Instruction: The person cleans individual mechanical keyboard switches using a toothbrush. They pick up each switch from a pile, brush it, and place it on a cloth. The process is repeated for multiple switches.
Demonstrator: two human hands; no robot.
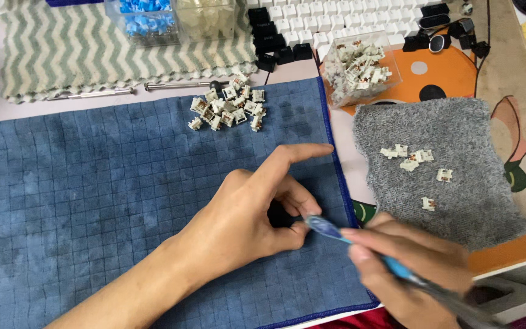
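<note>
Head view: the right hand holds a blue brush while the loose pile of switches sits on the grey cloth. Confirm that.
Not quite. The head view shows the pile of switches on the blue mat, not the grey cloth. The right hand does hold the blue brush.

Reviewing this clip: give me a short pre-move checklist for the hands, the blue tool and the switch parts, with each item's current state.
1. Left hand pinching a small part: cannot tell, the part is hidden by the fingers.
2. Right hand gripping the blue-tipped tool: ok.
3. Tool tip at the left fingertips: ok.
4. Pile of switches resting on the blue mat: ok.
5. Loose pieces on the grey cloth: ok.
</note>
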